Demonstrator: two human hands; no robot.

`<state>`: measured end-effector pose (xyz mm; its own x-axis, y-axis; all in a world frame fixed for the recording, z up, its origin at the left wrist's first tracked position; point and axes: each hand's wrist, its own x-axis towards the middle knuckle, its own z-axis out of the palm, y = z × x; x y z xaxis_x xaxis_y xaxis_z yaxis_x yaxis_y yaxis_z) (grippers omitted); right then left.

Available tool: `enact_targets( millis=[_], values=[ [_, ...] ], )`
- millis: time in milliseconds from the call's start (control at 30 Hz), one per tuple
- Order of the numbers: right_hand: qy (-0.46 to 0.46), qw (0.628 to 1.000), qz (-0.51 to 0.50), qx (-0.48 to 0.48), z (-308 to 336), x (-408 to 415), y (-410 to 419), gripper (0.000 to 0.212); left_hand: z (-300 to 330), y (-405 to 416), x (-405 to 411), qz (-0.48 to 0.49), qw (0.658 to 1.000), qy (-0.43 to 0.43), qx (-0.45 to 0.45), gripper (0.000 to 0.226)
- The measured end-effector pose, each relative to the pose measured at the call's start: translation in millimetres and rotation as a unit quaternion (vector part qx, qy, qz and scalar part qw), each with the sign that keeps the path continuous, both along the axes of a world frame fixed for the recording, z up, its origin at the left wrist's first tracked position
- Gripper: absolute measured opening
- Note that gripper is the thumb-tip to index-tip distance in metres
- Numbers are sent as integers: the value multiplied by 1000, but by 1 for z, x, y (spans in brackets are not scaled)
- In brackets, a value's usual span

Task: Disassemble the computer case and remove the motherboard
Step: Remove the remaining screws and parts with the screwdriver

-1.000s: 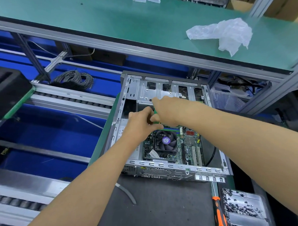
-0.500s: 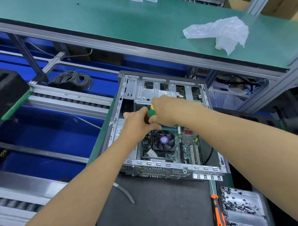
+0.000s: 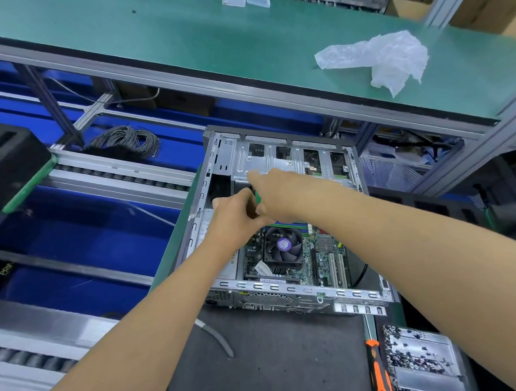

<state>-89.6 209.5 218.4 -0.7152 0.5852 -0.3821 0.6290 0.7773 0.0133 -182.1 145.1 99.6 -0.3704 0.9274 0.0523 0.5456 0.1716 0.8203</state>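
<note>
Inside the open case (image 3: pixel 222 161) on the dark mat (image 3: pixel 288 359), the left hand (image 3: pixel 235 215) curls its fingers beside a green-handled screwdriver (image 3: pixel 258 199) that the right hand (image 3: pixel 277 196) grips above the motherboard (image 3: pixel 322 257), with a screw tray (image 3: pixel 429 380) at far right.

- The open silver computer case (image 3: pixel 277 162) lies flat before me, under both my hands.
- Its green motherboard (image 3: pixel 322 257), black fan on top, sits inside just below my hands.
</note>
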Motion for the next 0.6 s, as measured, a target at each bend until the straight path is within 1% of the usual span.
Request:
enact_targets(
  millis=[33, 167, 267, 333, 367, 400, 433, 500, 600],
  values=[
    [-1, 1000, 11, -5, 0, 1, -1, 28, 0, 0, -1, -3, 1000, -7, -3, 42],
    [-1, 998, 58, 5, 0, 0, -1, 34, -2, -1, -5, -24, 1000, -7, -5, 28],
    [11, 999, 18, -24, 4, 0, 2, 35, -5, 0, -6, -11, 1000, -23, 0, 27],
    [28, 998, -25, -43, 7, 0, 3, 45, -5, 2, -5, -1, 1000, -27, -1, 24],
    [35, 998, -35, -36, 7, -1, 3, 48, -5, 3, -4, 1, 1000, -12, 2, 26],
    [41, 998, -40, -23, 5, -2, 2, 48, -5, 4, -3, 4, 1000, 4, 4, 33],
    [47, 998, -39, -12, 3, -2, 1, 44, -4, 4, -2, 12, 1000, 11, 4, 40],
    [53, 999, -11, 4, -2, -3, -3, 33, -4, 3, -3, 14, 1000, 7, 12, 44],
    [16, 997, 74, 29, -4, -1, -6, 33, -2, -1, -5, -10, 1000, 8, 23, 29]
  ],
)
